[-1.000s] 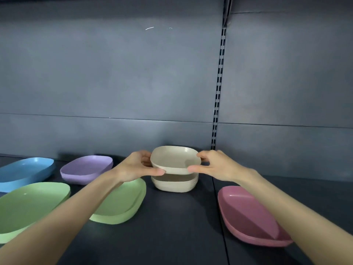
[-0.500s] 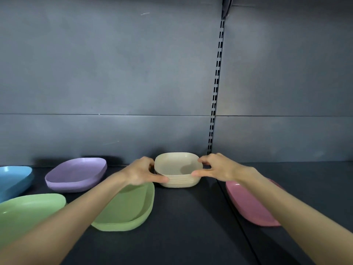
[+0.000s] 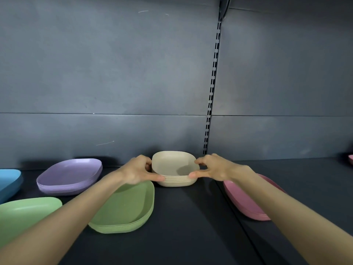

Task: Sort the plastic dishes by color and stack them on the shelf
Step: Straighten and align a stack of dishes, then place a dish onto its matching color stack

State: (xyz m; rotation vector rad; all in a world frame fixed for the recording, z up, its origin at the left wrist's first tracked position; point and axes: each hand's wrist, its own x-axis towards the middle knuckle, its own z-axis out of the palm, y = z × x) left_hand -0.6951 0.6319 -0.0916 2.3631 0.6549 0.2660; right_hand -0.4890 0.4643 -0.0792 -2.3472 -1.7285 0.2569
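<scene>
A stack of several beige dishes (image 3: 172,165) stands on the dark shelf (image 3: 181,226) near the back wall. My left hand (image 3: 138,170) pinches the stack's left rim, with the thumb along its front edge. My right hand (image 3: 212,167) pinches the right rim the same way. A stack of green plates (image 3: 128,207) lies in front of the beige stack, partly under my left forearm. A pink stack (image 3: 242,199) lies to the right, partly behind my right forearm. A purple stack (image 3: 70,175) is at the left.
A second green plate (image 3: 24,213) and a blue plate (image 3: 8,181) lie at the far left edge. Another pink dish (image 3: 350,159) peeks in at the far right. A slotted upright (image 3: 213,88) runs up the grey back wall.
The beige dish held above the stack a second ago has come down onto it and now sits nested on top. Both hands lowered with it and stay on the rim.
</scene>
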